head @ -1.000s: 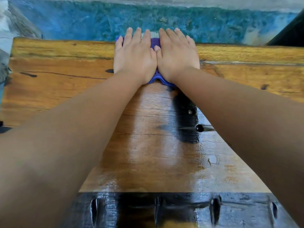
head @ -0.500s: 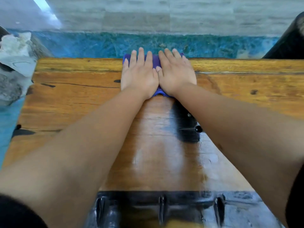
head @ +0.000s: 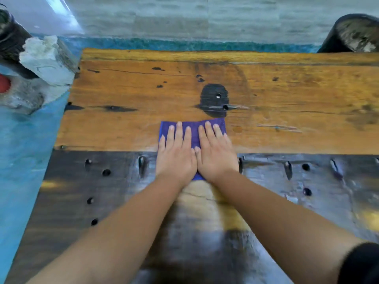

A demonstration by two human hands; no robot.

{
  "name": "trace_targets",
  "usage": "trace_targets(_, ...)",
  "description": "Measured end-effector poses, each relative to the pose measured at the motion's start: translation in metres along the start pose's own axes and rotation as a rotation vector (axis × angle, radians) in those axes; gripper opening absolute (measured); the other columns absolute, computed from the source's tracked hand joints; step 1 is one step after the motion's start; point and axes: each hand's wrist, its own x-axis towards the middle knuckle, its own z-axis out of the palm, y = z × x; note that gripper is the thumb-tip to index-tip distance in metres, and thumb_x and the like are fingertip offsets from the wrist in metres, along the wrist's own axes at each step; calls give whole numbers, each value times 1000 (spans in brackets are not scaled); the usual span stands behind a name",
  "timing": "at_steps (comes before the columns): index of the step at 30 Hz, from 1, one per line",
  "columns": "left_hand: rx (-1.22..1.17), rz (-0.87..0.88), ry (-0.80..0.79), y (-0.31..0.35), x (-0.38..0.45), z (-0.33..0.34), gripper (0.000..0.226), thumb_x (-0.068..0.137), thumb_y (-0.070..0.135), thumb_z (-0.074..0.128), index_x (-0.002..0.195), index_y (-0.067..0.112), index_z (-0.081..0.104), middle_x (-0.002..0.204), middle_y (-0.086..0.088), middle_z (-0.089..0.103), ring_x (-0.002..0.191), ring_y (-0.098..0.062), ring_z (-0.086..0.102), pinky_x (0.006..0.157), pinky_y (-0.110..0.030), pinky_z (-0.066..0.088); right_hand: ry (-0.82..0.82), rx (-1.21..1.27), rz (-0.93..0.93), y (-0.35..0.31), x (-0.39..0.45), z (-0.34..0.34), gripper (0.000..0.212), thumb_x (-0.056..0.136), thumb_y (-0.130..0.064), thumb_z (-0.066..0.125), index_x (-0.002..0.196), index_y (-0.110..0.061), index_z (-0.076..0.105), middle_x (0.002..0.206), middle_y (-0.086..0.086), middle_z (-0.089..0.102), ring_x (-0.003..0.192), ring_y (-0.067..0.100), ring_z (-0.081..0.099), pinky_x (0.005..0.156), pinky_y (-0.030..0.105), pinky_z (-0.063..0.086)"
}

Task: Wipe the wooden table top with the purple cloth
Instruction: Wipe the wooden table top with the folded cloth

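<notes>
The purple cloth (head: 193, 128) lies flat on the wooden table top (head: 123, 95), across the seam between the orange planks and the dark near plank. My left hand (head: 176, 154) and my right hand (head: 215, 152) press side by side on the cloth, fingers straight and pointing away from me. Only the cloth's far strip and a small corner between my wrists show; the rest is under my palms.
A black patch with a bolt (head: 214, 99) sits just beyond the cloth. The dark near plank (head: 92, 181) has several holes and slots. A white-grey rock (head: 41, 62) stands off the table's left corner. A dark round object (head: 352, 33) is at the far right. Blue floor (head: 20, 150) lies left.
Both hands have pulled the cloth back from the table's far edge towards me, to the seam with the dark plank. The view has pulled back and shows more of the table.
</notes>
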Motion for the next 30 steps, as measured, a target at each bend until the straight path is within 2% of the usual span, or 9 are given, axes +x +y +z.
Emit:
trace_targets(10, -40, -65, -139, 35, -231, 27, 64, 95, 44, 10, 154, 22, -3, 160, -1, -16, 146, -20, -17, 118, -41, -6, -129, 4, -4, -30, -229, 30, 66, 96, -47, 13, 155, -18, 7, 163, 4, 1, 148, 22, -8, 116, 37, -11)
trace_targets(13, -44, -66, -187, 43, -291, 29, 66, 92, 44, 3, 154, 22, -4, 158, -1, -21, 143, -18, -25, 117, -41, -9, -190, 11, -9, -41, -287, 35, 66, 96, -46, 16, 155, -18, 4, 162, 3, -3, 147, 22, -12, 118, 40, -9)
trace_targets(15, -30, -63, -209, 45, -328, 27, 66, 93, 43, 12, 155, 20, 8, 160, -3, -10, 146, -21, -14, 118, -42, -3, -218, 16, 3, -51, -325, 34, 66, 95, -43, 29, 153, -15, 20, 161, 7, 12, 148, 25, 4, 119, 44, 4)
trace_targets(17, -45, -27, -238, 47, -357, 25, 64, 91, 40, 29, 150, 16, 31, 159, -8, 14, 148, -25, 7, 116, -43, 8, -229, 51, 29, -61, -357, 35, 64, 90, -41, 39, 146, -10, 39, 155, 10, 30, 144, 28, 26, 114, 44, 15)
trace_targets(18, -43, -3, -238, 47, -366, 25, 63, 89, 39, 35, 147, 15, 38, 157, -9, 22, 148, -25, 8, 114, -43, 10, -232, 55, 54, -64, -367, 35, 64, 88, -41, 40, 143, -9, 45, 152, 10, 35, 140, 29, 33, 111, 43, 16)
trace_targets(21, -23, -3, -200, 44, -370, 28, 64, 85, 39, 40, 143, 13, 42, 154, -10, 29, 148, -20, -7, 112, -42, 9, -228, 28, 89, -63, -373, 36, 64, 84, -43, 42, 138, -9, 52, 148, 10, 42, 135, 29, 42, 110, 41, 13)
trace_targets(26, -51, 4, -169, 43, -368, 35, 70, 84, 40, 40, 147, 12, 31, 160, -6, 4, 148, -20, -6, 113, -44, 9, -191, 35, 68, -62, -374, 45, 66, 86, -45, 41, 142, -11, 46, 150, 11, 38, 139, 28, 33, 110, 43, 14)
trace_targets(28, -55, 9, -153, 42, -368, 40, 69, 83, 40, 40, 146, 13, 29, 160, -7, 6, 148, -21, -4, 113, -44, 10, -167, 35, 59, -60, -373, 50, 66, 88, -45, 41, 144, -11, 42, 152, 10, 35, 140, 27, 28, 110, 44, 15)
trace_targets(30, -57, 10, -145, 42, -368, 41, 67, 84, 39, 40, 144, 12, 35, 158, -11, 20, 148, -20, -3, 113, -44, 10, -168, 38, 55, -61, -374, 51, 66, 88, -45, 41, 144, -11, 42, 153, 10, 35, 141, 28, 28, 110, 44, 16)
